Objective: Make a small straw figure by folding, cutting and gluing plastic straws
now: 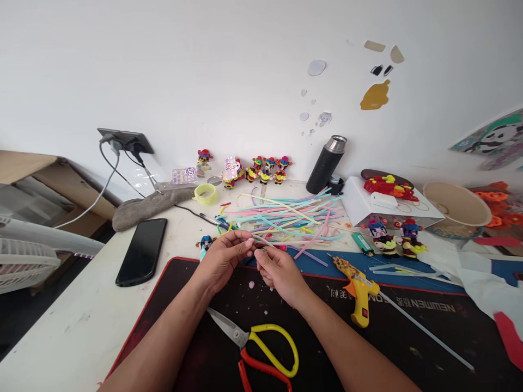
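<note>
While left hand (pixel 226 253) and right hand (pixel 281 272) pinch a thin strip (pixel 265 241), mat (pixel 408 343) reading "NEWMEN"

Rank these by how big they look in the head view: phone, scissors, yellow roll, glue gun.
1. Scissors, though the bottom edge cuts them off
2. Phone and glue gun, too alike to rank
3. Yellow roll

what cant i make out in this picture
Head view: the small piece between left hand and right hand, mostly hidden by fingers
Head view: the fan, cut off by the left edge
Head view: the panda picture, cut off by the right edge
Head view: print on the purple card, too small
</note>
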### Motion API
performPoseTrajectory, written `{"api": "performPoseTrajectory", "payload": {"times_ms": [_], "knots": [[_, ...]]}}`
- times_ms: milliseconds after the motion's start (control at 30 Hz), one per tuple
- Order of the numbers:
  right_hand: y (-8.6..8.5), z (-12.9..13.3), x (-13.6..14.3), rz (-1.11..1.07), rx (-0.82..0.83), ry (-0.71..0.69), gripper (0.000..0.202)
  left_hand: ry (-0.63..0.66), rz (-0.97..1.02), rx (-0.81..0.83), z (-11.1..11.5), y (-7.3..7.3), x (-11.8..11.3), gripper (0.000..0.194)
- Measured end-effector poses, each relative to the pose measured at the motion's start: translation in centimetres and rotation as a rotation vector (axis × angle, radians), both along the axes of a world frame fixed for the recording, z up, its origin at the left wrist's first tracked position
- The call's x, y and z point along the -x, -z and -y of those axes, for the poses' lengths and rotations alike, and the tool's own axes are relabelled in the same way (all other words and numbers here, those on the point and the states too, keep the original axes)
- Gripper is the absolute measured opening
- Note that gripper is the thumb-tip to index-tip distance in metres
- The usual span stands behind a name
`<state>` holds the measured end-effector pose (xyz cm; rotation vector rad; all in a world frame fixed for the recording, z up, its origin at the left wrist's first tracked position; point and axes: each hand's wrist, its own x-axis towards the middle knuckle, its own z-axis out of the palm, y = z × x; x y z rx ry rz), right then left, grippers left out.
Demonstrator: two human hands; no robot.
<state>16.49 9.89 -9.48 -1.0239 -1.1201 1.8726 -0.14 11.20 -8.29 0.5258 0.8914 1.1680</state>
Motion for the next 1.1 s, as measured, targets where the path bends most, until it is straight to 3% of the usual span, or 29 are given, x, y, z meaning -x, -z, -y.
{"api": "performPoseTrajectory", "payload": {"times_ms": [367, 833, 1100], "knots": [[-0.14, -0.09, -0.04, 0.0, -0.004, -0.01, 0.057, 0.002, -0.128, -0.03, 0.15, -0.04, -0.15, 0.033], [-0.17, -0.01, -0.01, 0.025, -0.031, -0.016, 0.058, -0.005, -0.119, -0.051, 0.14, -0.13, -0.15, 0.029], [-0.16, -0.04, 0.0, 0.038, -0.028, -0.013, 0.058, 0.018, -0.258, -0.147, 0.37, -0.31, -0.34, 0.025]]}}
